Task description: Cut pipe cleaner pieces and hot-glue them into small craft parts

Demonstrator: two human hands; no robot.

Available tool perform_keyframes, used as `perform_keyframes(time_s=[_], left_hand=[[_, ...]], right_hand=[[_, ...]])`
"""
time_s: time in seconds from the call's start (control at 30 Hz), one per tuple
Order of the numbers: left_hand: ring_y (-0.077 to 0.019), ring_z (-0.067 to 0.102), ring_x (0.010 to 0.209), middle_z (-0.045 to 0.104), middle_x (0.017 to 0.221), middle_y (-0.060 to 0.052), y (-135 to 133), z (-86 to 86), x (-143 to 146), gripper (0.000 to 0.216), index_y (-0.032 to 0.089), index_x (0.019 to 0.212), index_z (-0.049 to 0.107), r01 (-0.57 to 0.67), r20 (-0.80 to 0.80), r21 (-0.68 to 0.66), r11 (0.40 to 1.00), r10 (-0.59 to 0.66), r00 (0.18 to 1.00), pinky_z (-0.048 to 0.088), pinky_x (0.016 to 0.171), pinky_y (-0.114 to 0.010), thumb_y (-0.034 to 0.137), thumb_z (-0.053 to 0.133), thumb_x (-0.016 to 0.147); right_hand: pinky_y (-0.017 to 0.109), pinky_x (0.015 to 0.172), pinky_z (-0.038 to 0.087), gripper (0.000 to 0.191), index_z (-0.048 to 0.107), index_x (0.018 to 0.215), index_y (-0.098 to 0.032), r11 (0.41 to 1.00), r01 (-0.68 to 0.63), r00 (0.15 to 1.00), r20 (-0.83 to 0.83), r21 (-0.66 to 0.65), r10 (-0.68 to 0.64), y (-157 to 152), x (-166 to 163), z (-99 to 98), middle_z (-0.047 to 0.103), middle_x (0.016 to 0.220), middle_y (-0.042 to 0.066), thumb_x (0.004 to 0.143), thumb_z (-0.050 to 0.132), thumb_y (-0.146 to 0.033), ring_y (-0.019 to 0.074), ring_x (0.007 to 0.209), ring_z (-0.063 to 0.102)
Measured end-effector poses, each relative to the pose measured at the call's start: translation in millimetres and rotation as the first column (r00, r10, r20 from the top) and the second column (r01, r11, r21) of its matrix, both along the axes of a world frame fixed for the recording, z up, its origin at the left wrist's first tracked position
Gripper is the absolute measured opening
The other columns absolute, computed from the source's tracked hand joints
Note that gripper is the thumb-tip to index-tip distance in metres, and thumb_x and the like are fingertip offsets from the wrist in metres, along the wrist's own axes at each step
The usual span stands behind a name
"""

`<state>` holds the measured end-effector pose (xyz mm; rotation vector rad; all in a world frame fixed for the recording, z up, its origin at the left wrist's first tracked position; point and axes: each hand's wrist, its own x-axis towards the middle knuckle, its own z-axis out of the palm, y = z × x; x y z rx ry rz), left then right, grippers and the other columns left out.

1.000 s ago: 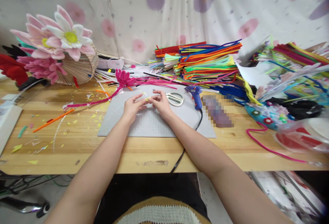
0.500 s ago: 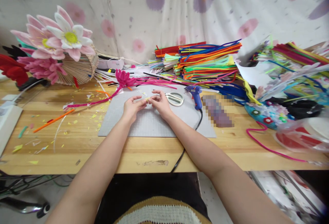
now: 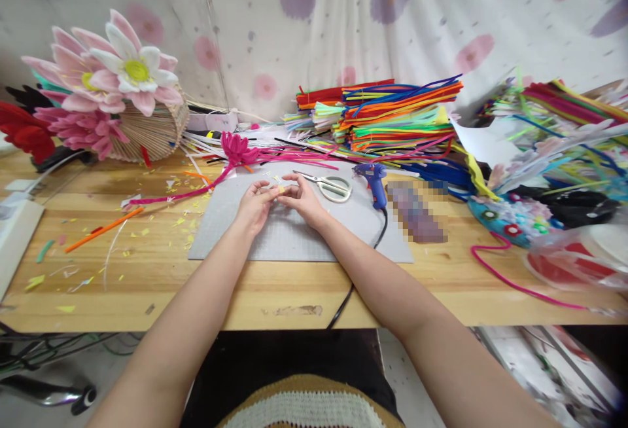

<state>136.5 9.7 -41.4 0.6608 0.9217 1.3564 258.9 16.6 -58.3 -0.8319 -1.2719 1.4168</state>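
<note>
Over the grey board (image 3: 294, 238), my left hand (image 3: 256, 207) and my right hand (image 3: 303, 200) meet fingertip to fingertip. Between them they pinch a small pale yellow piece (image 3: 281, 190), too small to name surely. Both hands are closed on it. White-handled scissors (image 3: 335, 188) lie just beyond my right hand. A blue glue gun (image 3: 375, 186) rests on the board farther right, its black cord trailing over the table's front edge. Behind my left hand lies a magenta pipe-cleaner flower (image 3: 237, 149) with a long fuzzy stem. Tiny yellow scraps lie on the board behind my fingers.
Bundles of coloured pipe cleaners (image 3: 397, 114) are stacked at the back. Pink and white fuzzy flowers (image 3: 132, 71) stand at the left. An orange pipe cleaner (image 3: 104, 230) and yellow scraps lie on the wooden table (image 3: 161, 297). A plastic-wrapped tub (image 3: 579, 254) sits at the right.
My fingers have shifted slightly around the small yellow piece, which now shows more plainly. My right fingers have drawn lower, uncovering the scissors' blades.
</note>
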Motion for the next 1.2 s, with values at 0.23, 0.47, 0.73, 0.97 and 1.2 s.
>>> perform_keyframes(time_s=[0.23,0.47,0.73,0.97,1.2], left_hand=[[-0.0094,0.061,0.065,0.060,0.060,0.003,-1.8,0.4,1.5,0.032,0.013,0.084,0.056,0.033,-0.027,-0.005,0.999,-0.033,0.999,0.045,0.078,-0.025,0.004,0.068,0.056],[-0.0104,0.062,0.067,0.065,0.071,-0.003,-1.7,-0.4,2.7,0.024,0.011,0.084,0.058,0.044,-0.014,-0.055,0.998,-0.045,0.999,0.046,0.077,-0.026,0.011,0.068,0.063],[-0.0099,0.062,0.060,0.065,0.066,-0.001,-3.2,-1.4,4.1,0.031,0.012,0.087,0.053,-0.040,-0.073,-0.018,0.999,0.038,0.997,0.047,0.070,-0.024,0.005,0.066,0.060],[-0.0100,0.061,0.060,0.062,0.066,0.001,-2.9,-2.2,6.0,0.044,0.016,0.090,0.044,-0.096,-0.087,-0.042,0.994,0.093,0.992,0.046,0.071,-0.026,0.006,0.070,0.055],[-0.0089,0.061,0.061,0.060,0.065,0.003,-5.1,1.2,9.2,0.043,0.017,0.087,0.040,-0.120,-0.041,-0.071,0.990,0.117,0.992,0.046,0.073,-0.024,0.000,0.066,0.057]], right_hand=[[0.022,0.057,0.041,0.049,0.040,0.095,-0.022,0.997,0.072,0.997,0.014,0.001,-0.072,2.5,-1.1,-4.9,0.059,0.065,-0.008,0.055,0.068,-0.024,0.0088,0.059,0.055],[0.021,0.054,0.040,0.042,0.040,0.086,-0.021,0.992,0.119,0.993,0.000,-0.040,-0.119,4.9,0.8,-6.2,0.058,0.061,-0.009,0.054,0.068,-0.025,0.0074,0.054,0.053],[0.021,0.055,0.041,0.045,0.041,0.088,-0.020,0.995,0.081,0.997,0.000,-0.053,-0.081,3.6,0.5,-4.3,0.056,0.060,-0.009,0.053,0.069,-0.024,0.0075,0.056,0.053],[0.022,0.058,0.042,0.047,0.041,0.092,-0.021,0.999,0.035,0.999,0.007,-0.013,-0.035,1.4,0.5,-4.1,0.058,0.064,-0.008,0.055,0.070,-0.027,0.0080,0.058,0.054],[0.022,0.059,0.040,0.050,0.040,0.091,-0.021,0.998,0.053,0.999,0.000,-0.021,-0.053,3.0,0.0,-4.8,0.057,0.064,-0.008,0.053,0.071,-0.027,0.0078,0.058,0.053]])
